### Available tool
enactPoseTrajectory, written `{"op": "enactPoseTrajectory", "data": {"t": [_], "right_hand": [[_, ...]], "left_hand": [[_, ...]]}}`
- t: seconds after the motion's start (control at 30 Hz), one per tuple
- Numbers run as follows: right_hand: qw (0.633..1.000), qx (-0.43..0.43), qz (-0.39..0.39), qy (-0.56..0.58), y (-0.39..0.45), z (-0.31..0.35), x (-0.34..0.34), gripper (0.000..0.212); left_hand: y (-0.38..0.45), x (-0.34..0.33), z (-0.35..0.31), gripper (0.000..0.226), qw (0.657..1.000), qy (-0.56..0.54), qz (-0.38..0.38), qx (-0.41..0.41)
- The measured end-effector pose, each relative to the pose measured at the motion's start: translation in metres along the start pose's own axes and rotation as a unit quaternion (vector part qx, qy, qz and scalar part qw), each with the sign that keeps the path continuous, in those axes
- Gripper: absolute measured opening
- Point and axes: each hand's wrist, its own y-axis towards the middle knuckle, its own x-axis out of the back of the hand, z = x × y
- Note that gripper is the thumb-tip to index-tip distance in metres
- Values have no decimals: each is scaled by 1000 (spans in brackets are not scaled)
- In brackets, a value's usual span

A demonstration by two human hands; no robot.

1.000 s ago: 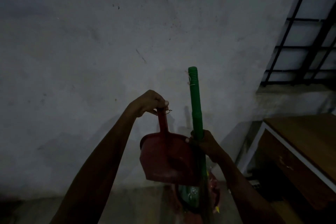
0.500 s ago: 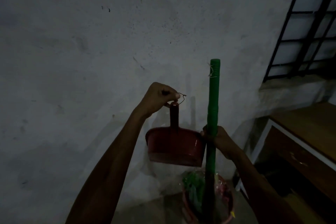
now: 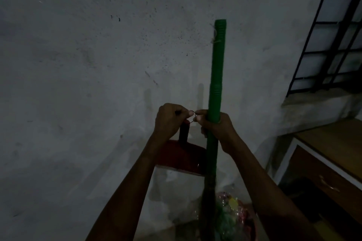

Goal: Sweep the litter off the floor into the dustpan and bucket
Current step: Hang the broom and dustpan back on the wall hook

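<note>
Beside the upright green broom handle (image 3: 216,76), the right hand (image 3: 217,130) is gripping it, while left-hand (image 3: 170,120) fingers are pinching the wire loop (image 3: 192,117) of the hanging red dustpan (image 3: 181,155), above the litter-filled bucket (image 3: 238,219).

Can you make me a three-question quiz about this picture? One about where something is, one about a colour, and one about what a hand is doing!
1. Where is the dustpan?
A. Left of the broom handle
B. On the wooden table
C. Lying on the floor

2. What colour is the broom handle?
A. Blue
B. Green
C. Yellow

3. What is the right hand doing?
A. Hanging loose
B. Pressing flat on the wall
C. Gripping the broom handle

Answers: 1 A, the dustpan hangs under the left hand, beside the handle. 2 B, it is plainly green. 3 C, its fingers wrap the handle.
</note>
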Motion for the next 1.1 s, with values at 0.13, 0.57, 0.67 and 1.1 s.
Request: {"op": "enactPoseTrajectory", "data": {"t": [0.13, 0.57, 0.67, 1.1], "right_hand": [[999, 6, 29, 13, 17, 13, -10, 24], [994, 3, -69, 89, 83, 70, 20, 9], [990, -4, -53, 130, 100, 87, 37, 4], [964, -28, 225, 135, 188, 119, 143, 19]], "left_hand": [[7, 2, -2, 17, 1000, -17, -20, 2], [34, -38, -49, 44, 993, -87, -72, -36], [54, -56, -67, 44, 990, -43, -123, -52], [133, -116, -96, 19, 968, -103, -211, -91]]}}
